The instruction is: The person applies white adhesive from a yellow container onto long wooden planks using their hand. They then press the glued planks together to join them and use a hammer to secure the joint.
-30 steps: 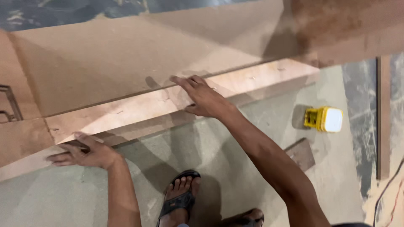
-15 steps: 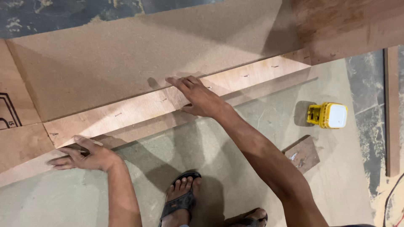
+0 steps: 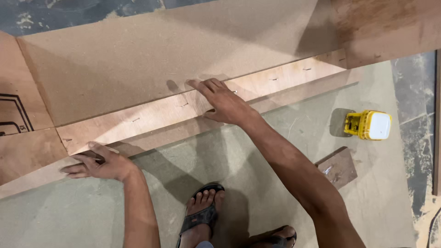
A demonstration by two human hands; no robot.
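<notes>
A long plywood strip (image 3: 151, 117) with staples in it lies slanted across the floor, along the lower edge of a large brown fibreboard panel (image 3: 151, 59). My right hand (image 3: 223, 102) lies flat on the strip near its middle, fingers stretched toward the panel's edge. My left hand (image 3: 98, 163) rests at the strip's lower left end. Its thumb is on top and its fingers are along the strip's front edge, with a small dark thing partly hidden under them. My feet in black sandals (image 3: 202, 213) stand on the floor below.
A yellow and white box-shaped device (image 3: 370, 125) sits on the floor at right, with a small wooden offcut (image 3: 337, 167) just below it. A darker board (image 3: 386, 27) overlaps the panel at top right. Another brown sheet (image 3: 18, 119) with black markings lies at far left.
Both hands stay in nearly the same spots on the strip. The view has drifted slightly, so the yellow device and the offcut sit a little lower.
</notes>
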